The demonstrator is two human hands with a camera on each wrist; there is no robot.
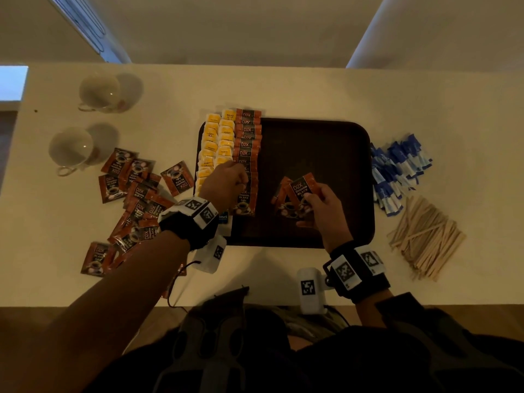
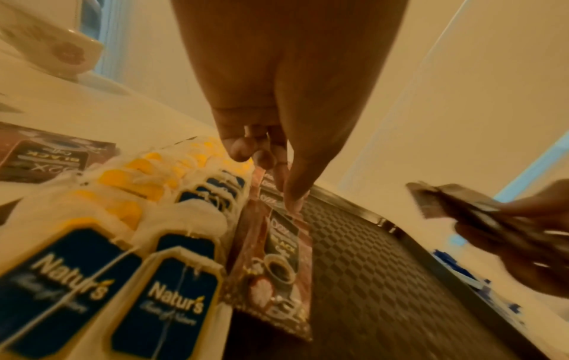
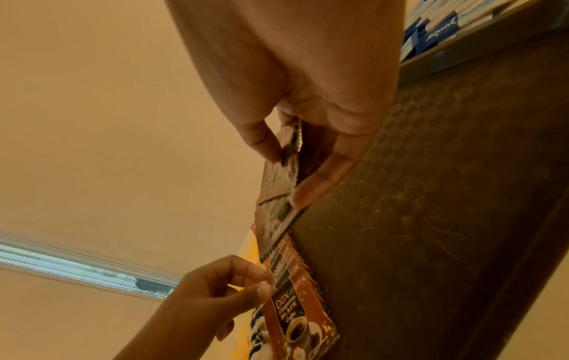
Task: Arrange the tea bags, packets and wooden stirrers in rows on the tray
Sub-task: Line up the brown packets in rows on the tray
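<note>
A dark brown tray (image 1: 312,154) holds two columns of yellow tea bags (image 1: 215,143) and one overlapping column of orange coffee packets (image 1: 248,137) along its left side. My left hand (image 1: 242,181) hovers over the near end of that coffee column; thumb and forefinger pinch the top edge of the nearest packet (image 3: 295,316), the other fingers curled. Over the tray's middle, my right hand (image 1: 312,199) grips a small fanned stack of coffee packets (image 1: 297,191), thumb on top. The tray's right half (image 3: 431,194) is bare.
Loose coffee packets (image 1: 136,199) lie scattered on the white table left of the tray. Blue sweetener sticks (image 1: 397,171) and a heap of wooden stirrers (image 1: 425,236) lie to its right. Two cups (image 1: 99,92) (image 1: 71,148) stand at the far left.
</note>
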